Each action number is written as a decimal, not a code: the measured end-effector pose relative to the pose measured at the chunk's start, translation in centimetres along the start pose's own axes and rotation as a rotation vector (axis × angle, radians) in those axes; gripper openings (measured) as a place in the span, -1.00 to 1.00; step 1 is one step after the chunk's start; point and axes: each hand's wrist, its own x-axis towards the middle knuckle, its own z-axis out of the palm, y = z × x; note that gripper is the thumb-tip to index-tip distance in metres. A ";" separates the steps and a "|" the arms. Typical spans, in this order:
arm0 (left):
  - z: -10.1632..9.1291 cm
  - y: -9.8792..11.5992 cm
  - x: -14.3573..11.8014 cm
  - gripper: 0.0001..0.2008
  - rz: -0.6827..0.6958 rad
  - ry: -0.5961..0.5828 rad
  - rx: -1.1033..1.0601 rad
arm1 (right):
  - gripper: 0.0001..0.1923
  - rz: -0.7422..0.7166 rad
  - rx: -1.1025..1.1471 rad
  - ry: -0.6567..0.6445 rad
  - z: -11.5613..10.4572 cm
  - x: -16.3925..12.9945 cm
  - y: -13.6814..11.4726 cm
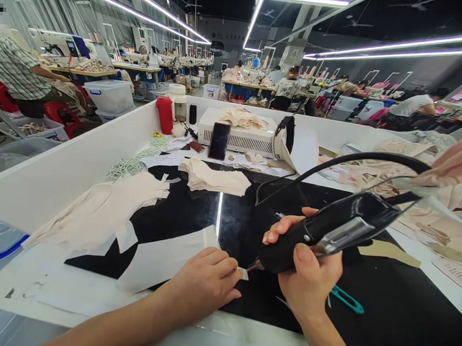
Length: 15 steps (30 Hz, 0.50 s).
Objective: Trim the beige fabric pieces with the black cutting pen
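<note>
My right hand point(307, 271) grips a black corded hand tool point(329, 228) with a metal plate on its side; its tip points down at the black work surface point(383, 307). My left hand point(204, 281) lies flat on a white sheet piece point(163, 257) and pinches a small white strip point(242, 273) right at the tool's tip. The tool's black cable point(357, 159) arcs up and to the right.
Cream fabric pieces lie at left point(107, 207) and in a stack point(215, 177) at centre. Teal snips point(346, 299) lie by my right wrist. A white box point(237, 134) with a phone point(219, 140), and a red bottle point(165, 114), stand at the back. Another person's hand point(459, 155) reaches in at right.
</note>
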 end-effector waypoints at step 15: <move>0.2 0.0 -0.1 -0.63 -0.021 0.004 -0.032 | -0.57 -0.013 0.027 0.009 0.2 0.2 -0.4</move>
